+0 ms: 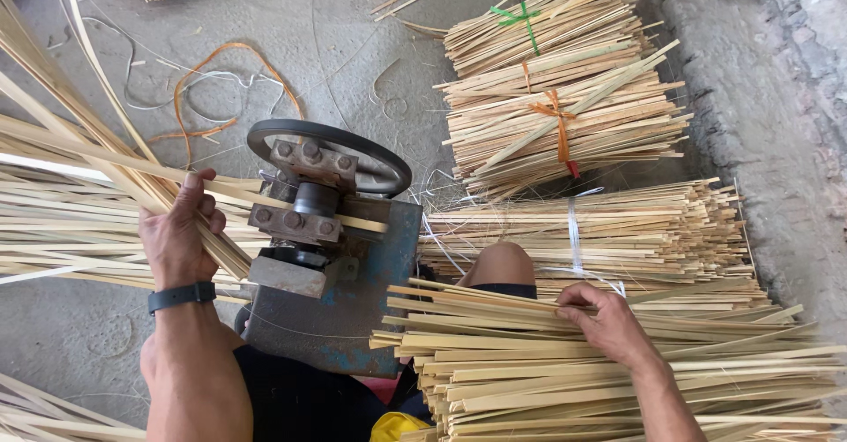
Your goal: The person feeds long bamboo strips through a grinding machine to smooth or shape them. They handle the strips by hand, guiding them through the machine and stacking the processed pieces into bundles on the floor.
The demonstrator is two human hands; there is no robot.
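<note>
Loose bamboo strips [547, 363] at five o'clock lie under the right hand [609, 323], fingers pressed flat on them. Left hand [176, 235], at nine o'clock, clamps a long strip [265, 199] feeding the roller machine [318, 230]; fingers sliding close risk pinching.

Bright even daylight, soft shadows, sharp focus.

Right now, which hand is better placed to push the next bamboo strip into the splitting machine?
Likely the left hand: it grips a bamboo strip already lying across the machine at its rollers. The right hand rests on the loose strip pile, away from the machine.
</note>
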